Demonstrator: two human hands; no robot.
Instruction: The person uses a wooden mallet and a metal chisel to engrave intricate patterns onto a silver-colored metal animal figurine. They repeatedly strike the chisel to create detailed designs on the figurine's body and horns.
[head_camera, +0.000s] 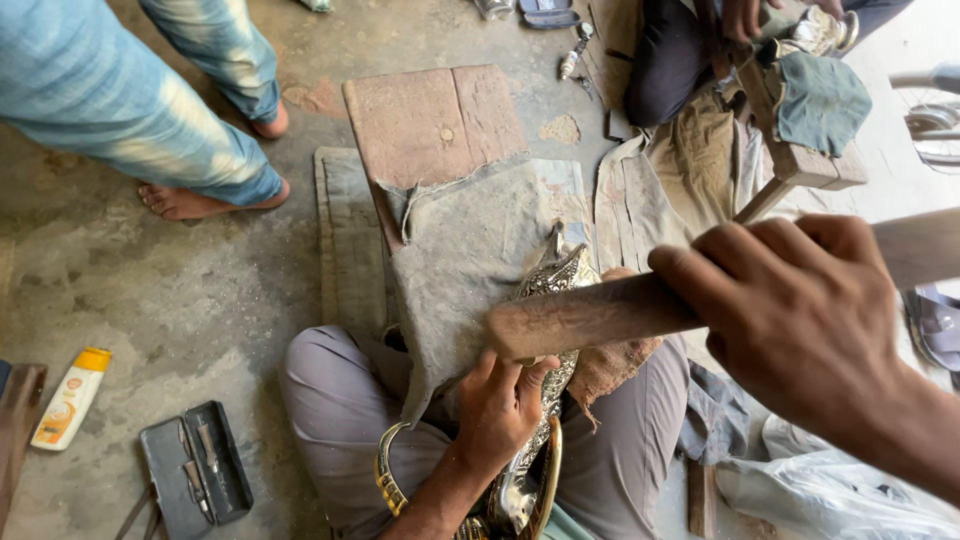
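Right hand (800, 320) is closed full-fist around a wooden stick (600, 315) raised over the work. Left hand (500, 410), fingers curled shut, grips an embossed silver metal piece (555, 290) on a grey cloth (470, 240) across the lap. At twelve o'clock, a worn block (430, 125); at one, a second person's hand (742, 18); at eight, an open tool tin (195, 480). Risk: the stick's end sits just above the left fingers; a mistimed blow would likely strike them or dent the relief.

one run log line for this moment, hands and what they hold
left hand: holds embossed metal piece on grey cloth | right hand: grips wooden stick above it | nearby: open tool case, bottle
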